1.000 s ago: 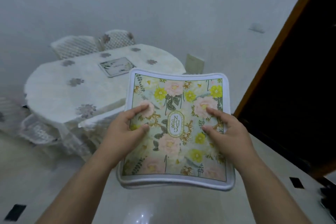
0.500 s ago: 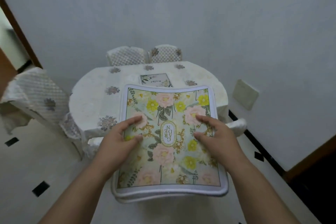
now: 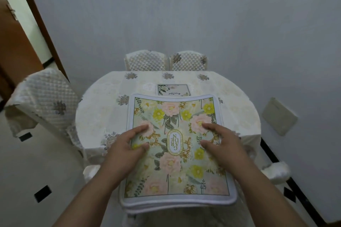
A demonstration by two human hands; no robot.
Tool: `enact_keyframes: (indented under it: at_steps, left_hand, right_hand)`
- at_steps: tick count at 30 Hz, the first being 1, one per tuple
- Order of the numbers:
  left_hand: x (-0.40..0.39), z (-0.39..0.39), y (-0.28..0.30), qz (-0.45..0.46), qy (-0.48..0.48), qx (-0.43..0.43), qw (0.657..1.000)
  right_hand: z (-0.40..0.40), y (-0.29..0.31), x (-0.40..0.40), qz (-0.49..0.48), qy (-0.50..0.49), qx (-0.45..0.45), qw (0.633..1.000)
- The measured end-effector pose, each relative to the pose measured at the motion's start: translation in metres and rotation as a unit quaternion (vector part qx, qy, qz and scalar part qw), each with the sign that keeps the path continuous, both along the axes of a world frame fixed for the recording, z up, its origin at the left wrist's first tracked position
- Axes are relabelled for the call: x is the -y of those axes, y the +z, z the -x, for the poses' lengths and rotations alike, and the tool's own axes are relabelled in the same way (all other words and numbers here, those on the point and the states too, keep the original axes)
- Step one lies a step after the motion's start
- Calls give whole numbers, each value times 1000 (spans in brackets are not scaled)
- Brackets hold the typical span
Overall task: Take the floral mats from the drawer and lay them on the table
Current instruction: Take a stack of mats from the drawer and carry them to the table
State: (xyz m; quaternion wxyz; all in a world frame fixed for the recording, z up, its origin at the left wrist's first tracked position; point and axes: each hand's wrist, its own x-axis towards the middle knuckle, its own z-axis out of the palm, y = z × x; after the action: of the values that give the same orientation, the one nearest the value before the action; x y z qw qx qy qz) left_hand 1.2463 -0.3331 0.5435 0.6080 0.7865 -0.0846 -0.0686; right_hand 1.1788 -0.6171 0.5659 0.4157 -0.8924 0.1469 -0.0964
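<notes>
Several stacked floral mats (image 3: 175,153) — pink and yellow blooms, white border, both hands' fingers (image 3: 142,129) pinching the stack's sides.

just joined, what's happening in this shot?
A person is holding a stack of floral mats in front of them, left hand and right hand gripping its two sides with fingers spread on the top mat. Just ahead is a round table under a pale tablecloth, with one mat lying near its far side. Covered chairs stand around it. The held stack has not been set down.
</notes>
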Motion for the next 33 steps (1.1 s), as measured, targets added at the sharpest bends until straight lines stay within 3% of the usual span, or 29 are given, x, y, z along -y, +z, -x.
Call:
enact_keyframes:
  at_steps: [8, 23, 33]
  left_hand:
    - [27, -139, -14, -6, -26, -12, 1000]
    - [114, -344, -50, -12, -8, -103, 995]
    - [195, -506, -156, -82, 19, -67, 994]
  right_hand:
    - [-124, -5, 23, 49, -37, -10, 998]
    - [-345, -58, 115, 6, -33, -58, 998]
    - [-517, -161, 194, 13, -29, -65, 997]
